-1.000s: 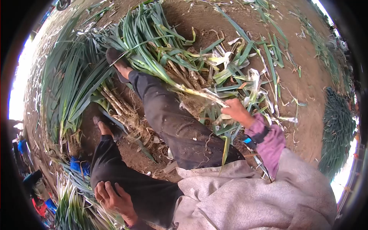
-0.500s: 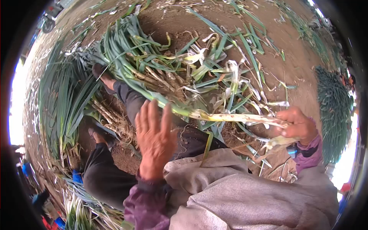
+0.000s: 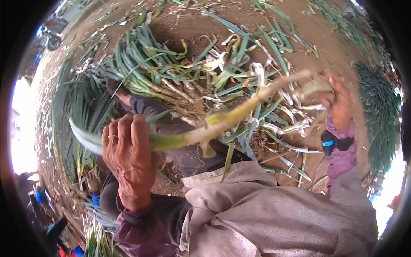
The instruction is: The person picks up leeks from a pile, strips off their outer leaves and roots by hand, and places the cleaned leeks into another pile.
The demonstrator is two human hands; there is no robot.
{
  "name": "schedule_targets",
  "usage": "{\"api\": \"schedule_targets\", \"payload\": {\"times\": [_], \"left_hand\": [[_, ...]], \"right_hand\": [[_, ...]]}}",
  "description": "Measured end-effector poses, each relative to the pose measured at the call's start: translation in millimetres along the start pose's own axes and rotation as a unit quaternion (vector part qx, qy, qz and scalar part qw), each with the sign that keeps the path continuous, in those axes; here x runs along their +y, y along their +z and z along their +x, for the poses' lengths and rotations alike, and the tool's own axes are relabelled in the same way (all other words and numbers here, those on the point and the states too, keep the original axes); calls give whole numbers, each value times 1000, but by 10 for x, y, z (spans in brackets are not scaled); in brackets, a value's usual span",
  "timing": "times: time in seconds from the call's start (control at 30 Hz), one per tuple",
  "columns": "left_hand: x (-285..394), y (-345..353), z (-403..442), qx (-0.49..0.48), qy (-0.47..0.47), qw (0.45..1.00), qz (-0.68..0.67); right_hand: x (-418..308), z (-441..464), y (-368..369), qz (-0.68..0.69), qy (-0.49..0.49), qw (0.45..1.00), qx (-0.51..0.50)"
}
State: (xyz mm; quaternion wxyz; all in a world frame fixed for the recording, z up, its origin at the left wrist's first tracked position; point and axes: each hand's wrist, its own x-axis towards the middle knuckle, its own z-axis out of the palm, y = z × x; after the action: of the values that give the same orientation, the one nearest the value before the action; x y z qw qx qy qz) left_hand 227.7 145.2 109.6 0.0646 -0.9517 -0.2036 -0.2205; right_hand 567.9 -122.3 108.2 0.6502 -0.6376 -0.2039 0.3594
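My left hand (image 3: 130,160) is wrapped round the green leafy part of a leek (image 3: 244,110), which lies across in front of me above my lap. The leek's pale stem slants up to the right and is blurred near its end. My right hand (image 3: 339,100) is beside that end, with its fingers curled on a pale, blurred strip of leaf or outer skin (image 3: 316,89). Whether it also touches the stem cannot be made out.
A pile of leeks (image 3: 139,64) with rooty ends lies beyond my legs, another (image 3: 70,124) at the left. Loose trimmed leaves (image 3: 257,77) litter the soil. A green heap (image 3: 376,120) is at the far right, a wheel (image 3: 54,43) at the upper left.
My left hand has moved left and closed round the leek's green part. My right hand has risen, and the leek now tilts up to the right, its outer strip apart from the stem.
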Motion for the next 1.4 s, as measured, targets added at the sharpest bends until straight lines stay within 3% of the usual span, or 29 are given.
{"api": "schedule_targets", "payload": {"times": [0.07, 0.17, 0.23, 0.3, 0.4, 0.43, 0.5, 0.57, 0.6, 0.63, 0.7, 0.73, 0.77, 0.8, 0.87, 0.9, 0.97, 1.07, 1.17, 1.2, 1.3, 1.33, 1.4], "left_hand": [[41, -144, -121, -41, -63, 997, 18], [192, -165, -299, -56, -135, 987, 66], [287, -126, -382, -69, -181, 977, 87], [318, -99, -470, -85, -199, 970, 113], [290, -126, -603, -95, -227, 953, 177], [234, -178, -664, -100, -256, 944, 181], [60, -333, -834, -109, -315, 923, 193], [-160, -463, -1082, -75, -357, 919, 151], [-197, -518, -1129, -86, -394, 906, 127], [-226, -563, -1157, -97, -428, 893, 101], [-278, -413, -1276, -120, -497, 860, -13], [-226, -384, -1187, -134, -516, 844, -58], [-161, -342, -1123, -136, -517, 842, -75], [-88, -307, -1083, -139, -519, 839, -91], [46, -253, -993, -140, -524, 830, -129], [103, -242, -963, -140, -518, 833, -135], [194, -256, -954, -138, -510, 837, -143], [216, -277, -1037, -116, -520, 827, -178], [198, -252, -1102, -116, -534, 813, -203], [186, -230, -1111, -119, -537, 808, -211], [140, -107, -1210, -116, -515, 824, -207], [114, -102, -1221, -107, -531, 811, -221], [43, -140, -1255, -87, -567, 782, -244]], "right_hand": [[408, 390, 33, 277, 82, 955, -62], [877, 482, 1033, 273, 52, 933, -228], [830, 195, 1752, 243, 170, 916, -269], [909, 136, 2247, 297, 210, 845, -393], [1044, 133, 2448, 197, 217, 834, -467], [1204, 298, 2370, 20, -128, 865, -485], [1205, 363, 1819, 90, 189, 905, -371], [1238, 511, 1398, 2, 83, 980, -179], [1476, 1068, 864, -234, 16, 908, -346], [1408, 1082, 781, -416, -103, 849, -309], [1166, 711, 1190, -635, -243, 719, -146], [1223, 689, 1331, -544, -322, 756, -166], [1212, 653, 1491, -446, -340, 802, -206], [1135, 593, 1744, -299, -274, 872, -275], [1083, 496, 2230, -97, -148, 914, -365], [1161, 445, 2482, -51, -136, 912, -383], [1466, 435, 2921, -21, -221, 899, -377], [1232, 249, 3113, -21, -117, 902, -415], [1306, 282, 3160, -88, -130, 897, -413], [1282, 271, 3165, -128, -184, 898, -379], [1284, 337, 3067, -161, -199, 856, -449], [1408, 414, 2999, -174, -261, 819, -480], [1598, 670, 2638, -7, -193, 828, -526]]}}
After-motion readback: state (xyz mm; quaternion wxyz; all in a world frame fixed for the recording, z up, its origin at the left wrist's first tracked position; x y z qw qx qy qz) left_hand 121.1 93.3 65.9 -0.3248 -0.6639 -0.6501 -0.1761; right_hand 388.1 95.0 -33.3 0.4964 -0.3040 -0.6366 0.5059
